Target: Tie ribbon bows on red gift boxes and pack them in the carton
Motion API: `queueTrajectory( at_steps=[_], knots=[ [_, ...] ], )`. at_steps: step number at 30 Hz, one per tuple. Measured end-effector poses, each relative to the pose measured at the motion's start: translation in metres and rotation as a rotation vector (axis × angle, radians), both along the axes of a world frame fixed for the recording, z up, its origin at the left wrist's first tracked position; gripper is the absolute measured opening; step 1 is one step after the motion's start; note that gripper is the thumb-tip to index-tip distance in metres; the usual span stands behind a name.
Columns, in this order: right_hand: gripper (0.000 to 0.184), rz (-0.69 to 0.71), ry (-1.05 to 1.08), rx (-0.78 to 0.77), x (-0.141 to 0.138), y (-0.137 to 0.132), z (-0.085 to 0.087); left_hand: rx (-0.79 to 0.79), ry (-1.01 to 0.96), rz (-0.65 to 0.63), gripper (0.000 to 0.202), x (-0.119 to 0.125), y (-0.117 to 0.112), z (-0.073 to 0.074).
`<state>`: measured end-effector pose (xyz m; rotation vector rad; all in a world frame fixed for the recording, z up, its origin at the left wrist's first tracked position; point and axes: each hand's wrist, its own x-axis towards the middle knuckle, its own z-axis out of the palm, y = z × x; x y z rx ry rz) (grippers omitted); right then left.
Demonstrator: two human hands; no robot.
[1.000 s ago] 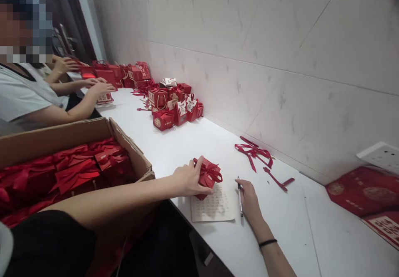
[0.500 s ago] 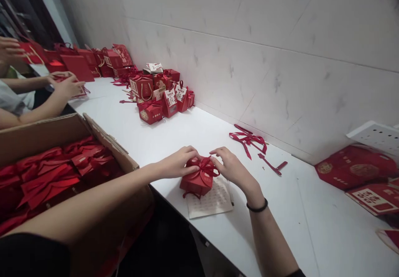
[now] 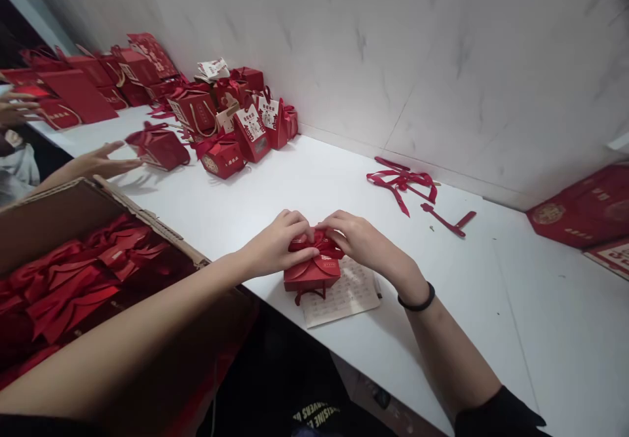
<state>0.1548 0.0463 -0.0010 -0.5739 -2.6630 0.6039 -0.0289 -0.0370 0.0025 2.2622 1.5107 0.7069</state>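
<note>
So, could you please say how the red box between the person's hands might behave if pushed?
The red box looks like folded card, so it is probably stiff but could dent if squeezed. Its squat, flat-sided shape suggests sliding rather than rolling. The bow on top looks like soft ribbon, so it may flop or crush.

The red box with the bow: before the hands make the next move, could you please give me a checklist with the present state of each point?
1. Left hand at the bow: ok, on its left side.
2. Right hand at the bow: ok, on its right side.
3. Knot tight: cannot tell, the fingers partly cover the bow.
4. Written sheet fully visible: not ok, the red box hides part.
5. Loose ribbons apart from the hands: ok, they lie nearer the wall.
</note>
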Motion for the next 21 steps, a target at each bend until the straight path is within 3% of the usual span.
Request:
queueTrajectory(
  at_steps=[4, 8, 15, 18, 21],
  knots=[
    [0.015, -0.086, 0.019, 0.093, 0.003, 0.001, 0.003, 0.036, 0.040, -0.032, 0.016, -0.001, 0.002, -0.003],
    [0.010, -0.133, -0.101, 0.175, 0.007, -0.002, 0.012, 0.072, 0.076, -0.061, 0.012, -0.001, 0.004, -0.004],
    [0.016, -0.123, -0.365, 0.028, 0.019, -0.005, 0.029, 0.130, 0.083, -0.069, 0.014, -0.003, 0.012, -0.009],
    [0.011, -0.211, -0.525, 0.019, 0.040, -0.021, 0.048, 0.153, 0.124, -0.080, 0.018, -0.003, 0.015, -0.010],
    [0.028, -0.381, -0.558, -0.005, 0.066, -0.056, 0.070, 0.219, 0.160, -0.044, 0.026, 0.003, 0.011, -0.006]
  ],
)
